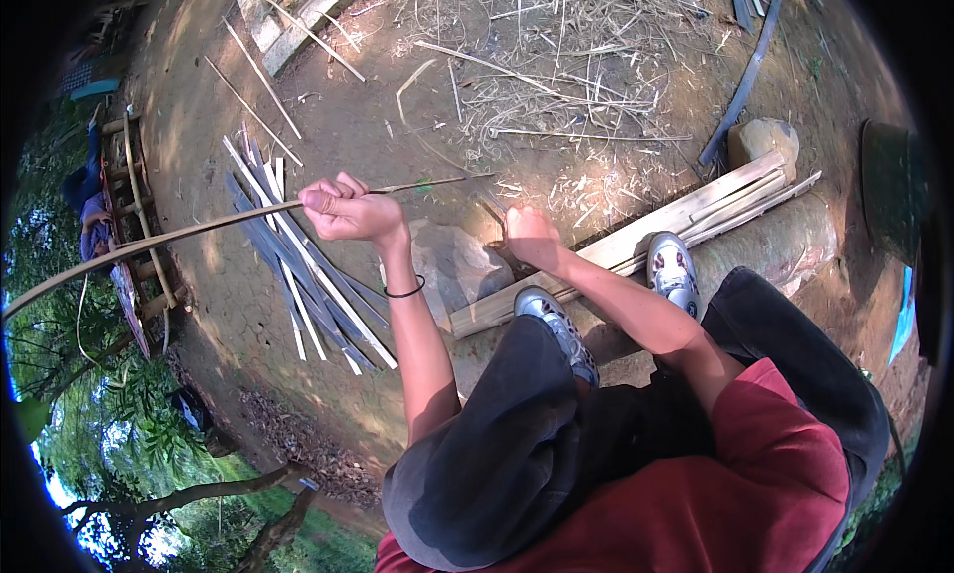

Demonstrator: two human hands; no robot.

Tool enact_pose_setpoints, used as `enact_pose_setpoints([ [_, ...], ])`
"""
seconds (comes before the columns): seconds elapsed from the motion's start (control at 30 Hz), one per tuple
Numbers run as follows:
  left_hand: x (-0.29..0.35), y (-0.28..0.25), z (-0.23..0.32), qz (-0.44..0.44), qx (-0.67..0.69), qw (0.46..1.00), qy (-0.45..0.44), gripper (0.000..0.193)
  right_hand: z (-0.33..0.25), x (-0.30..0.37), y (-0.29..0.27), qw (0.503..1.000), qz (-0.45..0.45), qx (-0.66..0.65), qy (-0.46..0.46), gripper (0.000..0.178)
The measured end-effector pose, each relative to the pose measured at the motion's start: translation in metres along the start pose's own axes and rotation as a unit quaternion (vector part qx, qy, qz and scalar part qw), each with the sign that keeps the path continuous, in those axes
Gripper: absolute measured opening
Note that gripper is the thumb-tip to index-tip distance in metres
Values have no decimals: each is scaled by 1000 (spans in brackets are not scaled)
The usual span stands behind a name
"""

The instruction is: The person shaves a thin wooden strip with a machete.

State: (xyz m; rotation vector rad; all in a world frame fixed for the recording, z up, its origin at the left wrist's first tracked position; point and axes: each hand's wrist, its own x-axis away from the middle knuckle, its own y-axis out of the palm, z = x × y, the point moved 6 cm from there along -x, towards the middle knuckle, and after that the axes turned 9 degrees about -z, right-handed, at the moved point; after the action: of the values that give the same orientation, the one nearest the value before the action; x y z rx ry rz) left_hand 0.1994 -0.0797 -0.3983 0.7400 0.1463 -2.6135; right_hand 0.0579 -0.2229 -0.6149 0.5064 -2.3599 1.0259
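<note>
A long, thin bamboo strip [199, 226] bows out to the left edge of the head view, and my left hand [350, 211] is closed round it near its right end. That end crosses a narrow dark blade [486, 197]. My right hand [534, 237] makes a fist at the near end of the blade, which looks like a knife's; its handle is hidden. From the crossing a thin curled sliver [407, 98] arches away to the far side. Below my right hand, split bamboo lengths [636, 233] lie along a thick log [780, 245].
Left of my left arm lies a pile of dark and pale strips [298, 265]. Shavings [586, 86] litter the ground ahead. Rocks [452, 265] prop the log area, and my shoes [674, 273] rest against it. Another person [94, 200] is at the far left by a wooden frame [139, 205].
</note>
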Motion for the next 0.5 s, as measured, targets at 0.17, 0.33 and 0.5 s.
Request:
enact_pose_setpoints([
  [0.17,8,-15,19,-10,11,1000,13,44,3,-3,29,997,50,11,-55,22],
  [0.33,21,-7,9,-44,42,998,14,45,57,-48,34,998,36,24,-35,32],
  [0.5,18,-6,8,-27,54,998,-13,47,51,-63,18,926,-168,-324,94,40],
])
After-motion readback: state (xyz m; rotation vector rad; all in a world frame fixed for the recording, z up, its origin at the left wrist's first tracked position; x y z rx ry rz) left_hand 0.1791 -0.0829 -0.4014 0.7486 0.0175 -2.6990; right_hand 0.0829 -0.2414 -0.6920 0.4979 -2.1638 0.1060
